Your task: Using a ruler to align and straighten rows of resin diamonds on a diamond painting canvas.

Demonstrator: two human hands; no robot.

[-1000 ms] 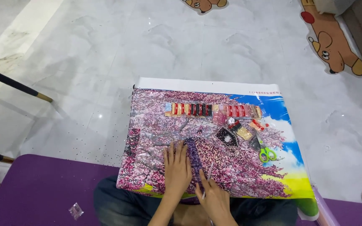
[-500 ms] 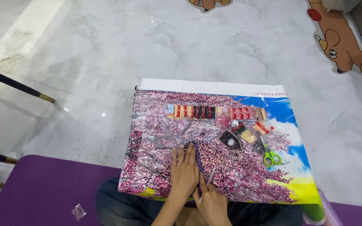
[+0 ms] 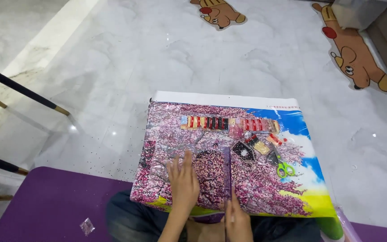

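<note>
- While the canvas [image 3: 229,170] lies flat across the person's lap above a purple mat [image 3: 54,201], the left hand [image 3: 183,179] rests on it palm down, fingers spread apart.
- The right hand [image 3: 236,219] sits at the near edge, pinched shut on a thin pen [image 3: 230,197].
- A row of bead packets [image 3: 227,123] lies along the far part.
- Green scissors [image 3: 285,169] lie to the right, well apart from both hands.

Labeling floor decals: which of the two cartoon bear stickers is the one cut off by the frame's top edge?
The smaller bear sticker at top centre; its upper part is cropped. The larger bear sticker, at upper right beside the grey furniture, shows nearly whole.
</note>
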